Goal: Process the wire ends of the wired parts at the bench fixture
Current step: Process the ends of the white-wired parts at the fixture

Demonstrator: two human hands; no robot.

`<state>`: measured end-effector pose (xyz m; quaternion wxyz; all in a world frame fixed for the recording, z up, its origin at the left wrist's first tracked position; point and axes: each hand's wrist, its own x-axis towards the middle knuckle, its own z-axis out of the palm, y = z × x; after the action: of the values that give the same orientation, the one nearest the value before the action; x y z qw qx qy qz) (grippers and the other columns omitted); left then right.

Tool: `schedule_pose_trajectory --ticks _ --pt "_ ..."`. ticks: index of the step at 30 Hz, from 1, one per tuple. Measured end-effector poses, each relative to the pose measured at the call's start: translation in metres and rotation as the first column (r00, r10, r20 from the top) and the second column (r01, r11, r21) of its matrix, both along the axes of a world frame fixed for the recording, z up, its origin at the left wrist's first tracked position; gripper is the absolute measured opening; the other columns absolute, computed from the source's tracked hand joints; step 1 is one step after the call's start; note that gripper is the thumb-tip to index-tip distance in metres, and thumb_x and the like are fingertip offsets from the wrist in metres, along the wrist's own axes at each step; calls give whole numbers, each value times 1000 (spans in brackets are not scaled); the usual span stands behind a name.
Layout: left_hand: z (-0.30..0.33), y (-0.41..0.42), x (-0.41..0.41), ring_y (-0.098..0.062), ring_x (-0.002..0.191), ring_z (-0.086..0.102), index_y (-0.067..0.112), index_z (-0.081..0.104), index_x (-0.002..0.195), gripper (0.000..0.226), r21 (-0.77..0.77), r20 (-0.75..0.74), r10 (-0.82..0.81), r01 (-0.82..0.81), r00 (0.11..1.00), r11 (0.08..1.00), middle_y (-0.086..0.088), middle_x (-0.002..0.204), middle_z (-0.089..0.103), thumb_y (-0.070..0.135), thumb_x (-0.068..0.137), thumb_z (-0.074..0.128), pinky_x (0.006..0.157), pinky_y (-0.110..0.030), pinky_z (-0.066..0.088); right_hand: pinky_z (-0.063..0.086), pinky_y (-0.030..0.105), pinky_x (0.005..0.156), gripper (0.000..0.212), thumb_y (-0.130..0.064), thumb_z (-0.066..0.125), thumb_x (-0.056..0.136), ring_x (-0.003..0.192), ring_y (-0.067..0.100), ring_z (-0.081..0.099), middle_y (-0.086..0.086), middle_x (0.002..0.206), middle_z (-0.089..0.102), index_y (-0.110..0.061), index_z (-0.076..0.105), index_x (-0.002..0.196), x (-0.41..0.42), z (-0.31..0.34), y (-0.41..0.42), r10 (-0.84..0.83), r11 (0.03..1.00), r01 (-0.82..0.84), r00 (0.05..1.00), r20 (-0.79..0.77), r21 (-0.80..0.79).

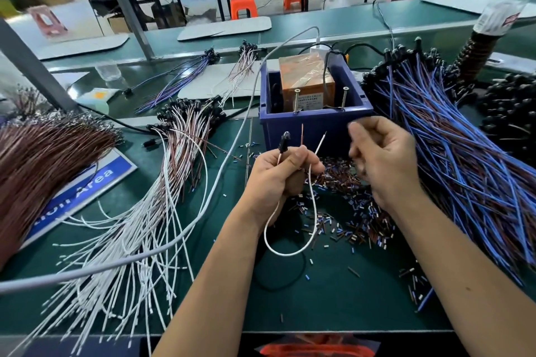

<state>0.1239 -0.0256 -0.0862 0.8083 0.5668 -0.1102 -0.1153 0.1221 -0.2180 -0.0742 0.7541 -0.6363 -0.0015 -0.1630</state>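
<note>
White and red leads of one wired part [311, 197] are held up by the left hand [278, 177], clenched round them just in front of the blue bin [313, 122] that houses the fixture [306, 81]; the part's black head [284, 140] stands above the thumb. Two bared tips, one red [302, 132] and one white [321, 140], are pointed upward, slightly apart. Right hand [380, 159] is curled and blurred just beside the tips; whether anything is pinched in it cannot be told. Cut insulation scraps [348, 211] are strewn over the green counter [333, 298] under both hands. Finished white-and-red parts [179, 153] are piled at left, blue-wired parts [452, 139] at right. Judged step: presenting the ends to the fixture. For a clean result, both tips should be evened up and kept parallel, gripped close to the ends so they do not flex, and fed straight in. The slack loop below should be kept clear of the scraps.
</note>
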Motion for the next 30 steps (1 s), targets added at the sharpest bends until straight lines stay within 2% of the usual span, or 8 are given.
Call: schedule_pose_trajectory --ticks 4,7,11,16,19,21,25,30 --pt "-3 -3 1 -38 85 40 14 78 87 25 5 21 9 -9 1000 1000 -13 87 75 36 94 70 70 -47 27 27 17 35 31 -42 67 94 40 10 38 4 64 61 -13 77 91 -7 -4 16 249 967 -253 965 -85 -34" --pt "-1 -3 -2 -41 87 48 13 78 88 24 5 36 14 -14 999 1000 -11 83 74 32 96 68 76 -48 35 26 16 35 27 -34 71 88 41 6 39 2 63 63 -9 78 92 -11 0 26 331 943 -332 942 -60 -8" --pt "3 -6 -9 3 47 53 4 76 94 25 89 186 157 -176 970 980 13 58 62 19 104 58 52 -10 43 28 16 37 20 -29 64 100 42 10 42 5 65 64 -14 73 89 -10 4 23 226 974 -225 974 14 -8" --pt "17 -15 -8 -3 54 52 19 79 93 21 129 370 477 -553 797 823 5 59 64 25 103 62 61 -15 42 37 20 41 20 -28 61 106 42 11 46 5 65 67 -19 76 96 -9 3 14 -31 987 54 989 145 -154" --pt "29 -19 -3 -7 52 54 16 72 82 21 134 414 579 -677 702 724 4 54 62 21 102 65 60 -18 44 44 23 49 24 -31 66 103 46 8 55 -3 59 66 -16 77 87 -5 3 12 -247 883 318 940 236 -346" --pt "36 -21 1 -9 52 60 11 63 94 9 115 402 607 -695 686 709 5 54 63 17 100 67 62 -19 47 50 29 52 28 -32 66 102 51 10 61 -6 60 66 -13 77 84 -4 5 13 -337 791 443 891 304 -422" --pt "39 -26 2 -7 54 63 10 63 95 11 144 422 633 -738 649 660 4 57 67 19 100 68 64 -20 48 54 40 56 29 -32 64 104 60 9 65 -5 67 69 -11 80 91 -1 8 17 -363 704 509 857 365 -495" --pt "38 -31 -1 -5 56 62 16 68 91 12 160 412 652 -755 637 636 7 58 68 23 101 66 68 -20 48 53 43 56 31 -31 64 103 61 16 66 -1 67 72 -11 81 87 3 10 16 -321 738 447 891 320 -506"
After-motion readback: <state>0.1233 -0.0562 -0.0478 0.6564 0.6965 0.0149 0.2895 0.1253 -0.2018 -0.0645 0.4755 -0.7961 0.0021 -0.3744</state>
